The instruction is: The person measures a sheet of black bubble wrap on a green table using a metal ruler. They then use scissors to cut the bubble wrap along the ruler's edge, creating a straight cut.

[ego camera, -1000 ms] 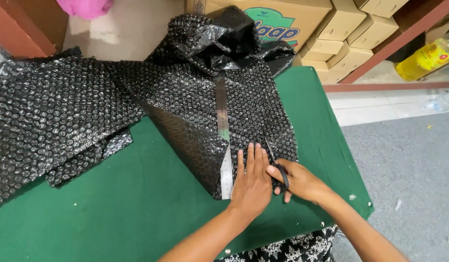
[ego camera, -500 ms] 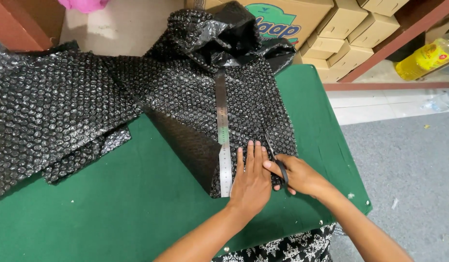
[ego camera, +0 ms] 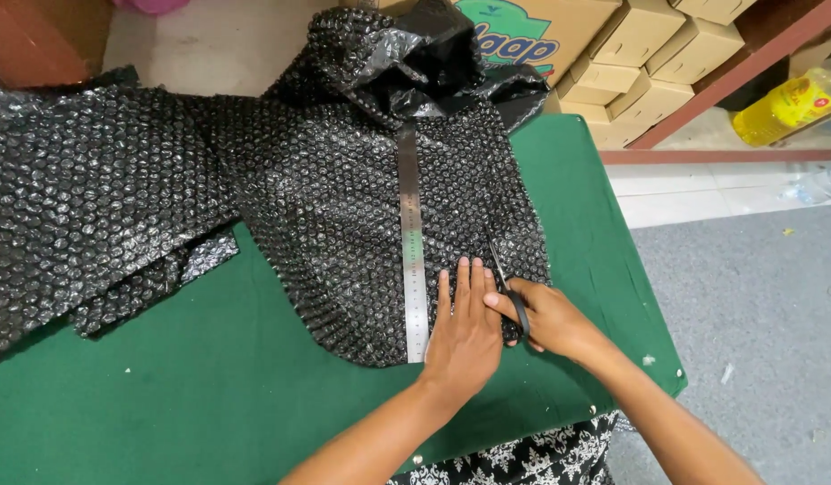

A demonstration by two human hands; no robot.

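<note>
On the green table, left hand lies flat, pinning black bubble wrap beside a steel ruler; right hand grips scissors mid-cut, to continue straight along the ruler.

I saw glossy black plastic bubble wrap, bumpy and glinting, lying on a matt green cloth table cover. The ruler on it looked like smooth brushed metal. The scissors had dark blades. Behind stood matt cardboard boxes and a shiny yellow plastic bottle.
</note>
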